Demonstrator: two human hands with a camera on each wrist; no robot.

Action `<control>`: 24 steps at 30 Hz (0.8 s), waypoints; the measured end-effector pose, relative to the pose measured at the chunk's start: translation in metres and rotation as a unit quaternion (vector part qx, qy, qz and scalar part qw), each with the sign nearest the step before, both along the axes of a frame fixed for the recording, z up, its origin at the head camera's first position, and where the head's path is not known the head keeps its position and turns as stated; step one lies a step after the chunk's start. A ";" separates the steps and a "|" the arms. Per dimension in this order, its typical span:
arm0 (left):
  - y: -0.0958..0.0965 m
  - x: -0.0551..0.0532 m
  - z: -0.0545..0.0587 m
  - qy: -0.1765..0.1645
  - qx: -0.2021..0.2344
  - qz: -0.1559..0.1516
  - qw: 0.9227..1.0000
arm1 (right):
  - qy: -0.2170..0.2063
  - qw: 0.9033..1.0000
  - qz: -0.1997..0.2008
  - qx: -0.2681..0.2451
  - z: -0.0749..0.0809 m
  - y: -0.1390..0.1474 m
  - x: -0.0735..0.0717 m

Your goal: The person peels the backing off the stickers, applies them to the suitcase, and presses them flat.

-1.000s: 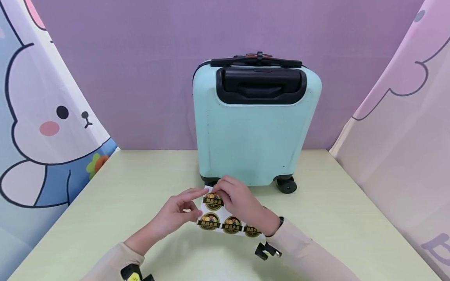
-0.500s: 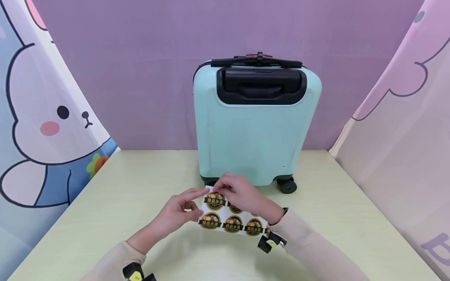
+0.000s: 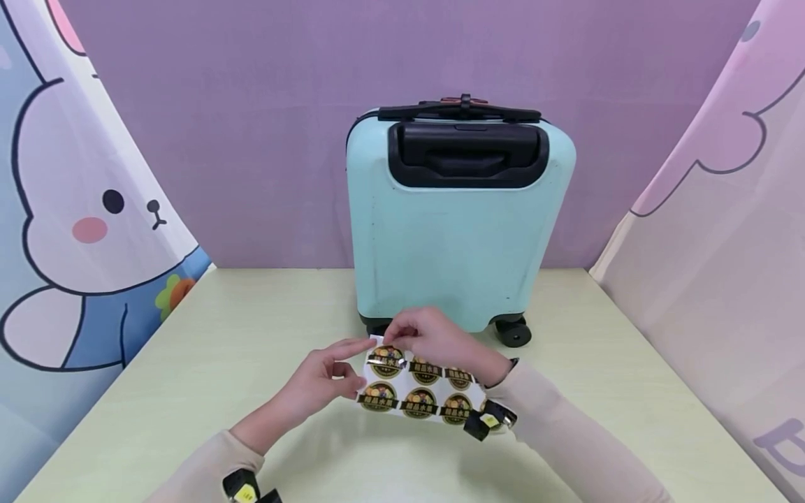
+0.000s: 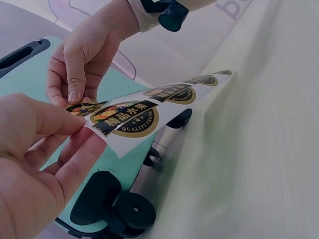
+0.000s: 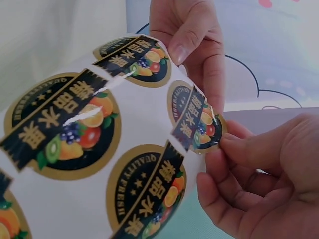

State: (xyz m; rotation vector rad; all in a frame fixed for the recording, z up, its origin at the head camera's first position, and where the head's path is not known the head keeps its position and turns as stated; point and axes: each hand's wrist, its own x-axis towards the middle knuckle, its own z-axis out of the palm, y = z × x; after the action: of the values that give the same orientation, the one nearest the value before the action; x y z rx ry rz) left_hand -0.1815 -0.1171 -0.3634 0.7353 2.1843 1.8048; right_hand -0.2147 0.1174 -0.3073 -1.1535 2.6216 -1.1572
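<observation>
A white sheet of round fruit stickers [image 3: 402,382], black and gold, is held in the air over the table. My left hand [image 3: 323,377] pinches its left edge between thumb and fingers. At the top left corner, my right hand [image 3: 434,342] pinches the rim of the corner sticker [image 5: 188,124] between thumb and index finger. That sticker curves up at the pinched rim in the right wrist view. From the left wrist side, the left hand [image 4: 45,159] grips the near corner of the sheet, and the sheet bends away from it.
Behind the hands a mint-green suitcase [image 3: 459,251] stands upright on the pale table [image 3: 270,307], its black wheel [image 3: 513,332] just beyond the sheet. A purple backdrop [image 3: 251,140] and printed cloths close off the back and sides. Small wrist cameras [image 3: 490,419] are strapped to both wrists.
My right hand has shifted slightly up and right with its wrist turning, uncovering more stickers. The corner sticker now bends and catches a glint. The left hand has barely moved.
</observation>
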 end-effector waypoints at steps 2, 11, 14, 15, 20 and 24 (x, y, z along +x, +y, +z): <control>0.001 0.000 0.000 -0.004 0.000 0.002 1.000 | -0.017 1.000 -0.001 0.001 0.001 0.000 -0.001; 0.002 0.000 0.003 -0.023 0.002 0.011 1.000 | -0.062 0.998 -0.009 0.005 0.007 0.002 -0.002; 0.003 0.000 0.003 -0.026 0.005 0.014 1.000 | -0.067 0.998 -0.009 0.005 0.008 0.003 -0.002; 0.003 0.000 0.003 -0.028 0.005 0.015 0.999 | -0.068 0.998 -0.010 0.005 0.009 0.003 -0.001; 0.002 0.000 0.002 -0.036 0.005 0.019 0.999 | -0.070 0.997 -0.004 0.007 0.010 0.003 -0.001; 0.002 -0.001 0.001 -0.037 0.002 0.022 0.999 | -0.066 0.998 0.004 0.010 0.010 0.004 -0.002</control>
State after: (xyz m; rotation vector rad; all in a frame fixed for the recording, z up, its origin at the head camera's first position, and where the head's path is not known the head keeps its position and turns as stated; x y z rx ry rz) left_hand -0.1823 -0.1151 -0.3627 0.6142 2.1666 1.8270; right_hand -0.2163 0.1214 -0.2974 -1.0442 2.5225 -1.1605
